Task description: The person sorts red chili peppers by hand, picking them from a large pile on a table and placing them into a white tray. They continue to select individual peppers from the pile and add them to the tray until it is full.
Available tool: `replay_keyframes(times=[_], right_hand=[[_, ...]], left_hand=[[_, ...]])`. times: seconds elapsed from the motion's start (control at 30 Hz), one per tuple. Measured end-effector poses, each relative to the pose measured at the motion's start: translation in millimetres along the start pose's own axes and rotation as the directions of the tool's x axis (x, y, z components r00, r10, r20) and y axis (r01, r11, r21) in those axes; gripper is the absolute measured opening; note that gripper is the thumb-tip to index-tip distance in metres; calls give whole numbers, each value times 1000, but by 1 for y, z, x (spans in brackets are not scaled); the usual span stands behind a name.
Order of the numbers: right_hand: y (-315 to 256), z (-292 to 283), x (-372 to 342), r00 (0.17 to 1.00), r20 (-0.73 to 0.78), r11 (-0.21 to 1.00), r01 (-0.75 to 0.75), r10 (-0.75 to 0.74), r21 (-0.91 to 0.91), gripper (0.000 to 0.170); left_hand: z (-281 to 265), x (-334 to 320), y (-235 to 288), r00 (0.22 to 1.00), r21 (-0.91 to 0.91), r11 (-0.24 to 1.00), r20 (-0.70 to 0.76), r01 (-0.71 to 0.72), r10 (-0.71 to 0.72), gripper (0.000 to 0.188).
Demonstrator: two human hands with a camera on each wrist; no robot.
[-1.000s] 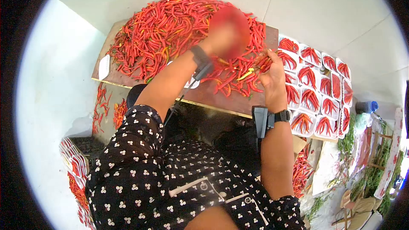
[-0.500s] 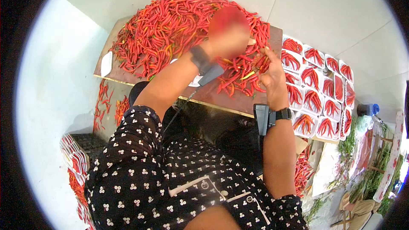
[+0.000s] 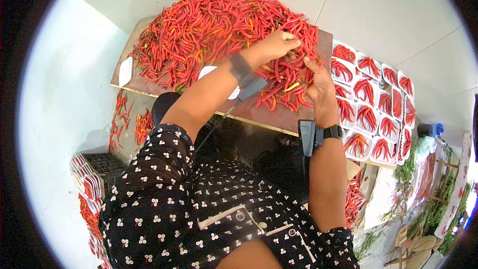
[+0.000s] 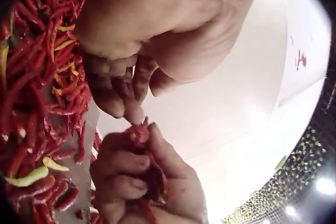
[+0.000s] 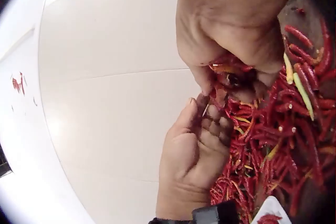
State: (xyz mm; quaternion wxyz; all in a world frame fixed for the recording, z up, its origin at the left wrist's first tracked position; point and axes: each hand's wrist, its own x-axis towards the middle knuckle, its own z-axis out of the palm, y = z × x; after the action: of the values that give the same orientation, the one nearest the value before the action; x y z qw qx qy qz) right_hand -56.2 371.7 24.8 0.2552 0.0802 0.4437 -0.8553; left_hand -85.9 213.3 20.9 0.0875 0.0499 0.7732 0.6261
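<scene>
My right hand (image 3: 321,84) (image 4: 178,198) (image 5: 236,24) curls its fingers and thumb round several red chilies (image 4: 138,136) (image 5: 227,69), above the near right part of the chili heap (image 3: 199,35). From the left, my left hand (image 3: 279,45) (image 4: 168,19) (image 5: 189,155) reaches across to them. Its fingers are loosely bent, and a fingertip meets the top of the held chilies in the left wrist view; no chili shows in its palm. A pale green chili (image 3: 292,87) (image 4: 27,177) (image 5: 303,95) lies among the red ones below my right hand.
White trays of red chilies (image 3: 366,89) stand in rows right of the brown board (image 3: 149,87). An empty-looking white tray (image 3: 126,71) lies at its left edge, another (image 3: 207,71) under my left forearm. A black crate (image 3: 102,164) is at lower left.
My left hand has moved rightward from over the heap, closer to my right hand. My right hand stays near its place with the chilies in it. The whole head view has shifted slightly.
</scene>
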Motion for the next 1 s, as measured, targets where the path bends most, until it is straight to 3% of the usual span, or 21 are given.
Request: replay_keyframes(times=[0.03, 0.07, 0.1, 0.13, 0.27, 0.33, 0.4, 0.43, 0.57, 0.63, 0.67, 0.73, 0.83, 0.87, 0.93, 0.97, 1.0], right_hand=[[2, -4, 3, 999, -33, 999, 10, -11, -33, 9], [2, -4, 3, 998, -66, 998, 17, -22, -66, 7], [2, -4, 4, 998, -62, 997, 18, -22, -68, 7], [2, -3, 3, 998, -56, 998, 26, -29, -50, 7], [-2, 2, -6, 999, -46, 997, 14, -11, 79, 9], [0, -5, 0, 998, -70, 995, 5, 2, 96, 6], [6, -20, 14, 999, -27, 989, -21, 26, 146, 5], [2, -7, 5, 997, -81, 982, 0, 16, 188, 5], [-1, 0, -1, 998, -46, 984, -34, 42, 175, 8], [-1, 1, -3, 1000, -26, 987, -11, 15, 161, 10], [1, -4, 1, 1000, -26, 987, -10, 15, 161, 10], [5, -17, 13, 1000, 15, 983, -28, 26, 180, 10], [4, -14, 12, 1000, 2, 982, -26, 26, 187, 10], [4, -14, 12, 1000, 3, 982, -23, 23, 187, 10], [5, -16, 12, 999, -17, 985, -41, 45, 167, 10], [5, -17, 13, 999, -19, 985, -41, 45, 169, 10], [5, -18, 14, 999, -4, 987, -32, 33, 157, 11]], left_hand=[[-3, 2, -10, 994, 164, 984, -72, -65, 78, 26], [-5, 0, -17, 994, 164, 984, -74, -64, 77, 26], [-9, -3, -25, 981, 544, 829, -51, -128, 185, 26], [-10, -5, -35, 962, 832, 532, 11, -160, 272, 27], [6, -33, -50, 942, 836, 472, 145, -281, 304, 26], [15, -48, -47, 957, 844, 482, 111, -234, 270, 29], [20, -59, -51, 950, 808, 516, 169, -286, 262, 30], [20, -65, -52, 916, 774, 522, 181, -358, 359, 29], [12, -70, -52, 895, 665, 613, 213, -426, 392, 28], [-4, -63, -52, 912, 732, 608, 42, -307, 409, 26], [-13, -59, -52, 911, 732, 608, 42, -307, 409, 26], [-32, -51, -53, 920, 849, 521, -133, -86, 369, 25], [-40, -40, -73, 929, 864, 503, -206, 26, 307, 24], [-37, -42, -71, 929, 864, 503, -206, 24, 309, 24], [-25, -56, -59, 985, 846, 532, -115, 30, 127, 22], [-24, -62, -41, 994, 836, 546, -9, -52, 109, 21], [-24, -60, -43, 995, 836, 547, -6, -52, 104, 21]])
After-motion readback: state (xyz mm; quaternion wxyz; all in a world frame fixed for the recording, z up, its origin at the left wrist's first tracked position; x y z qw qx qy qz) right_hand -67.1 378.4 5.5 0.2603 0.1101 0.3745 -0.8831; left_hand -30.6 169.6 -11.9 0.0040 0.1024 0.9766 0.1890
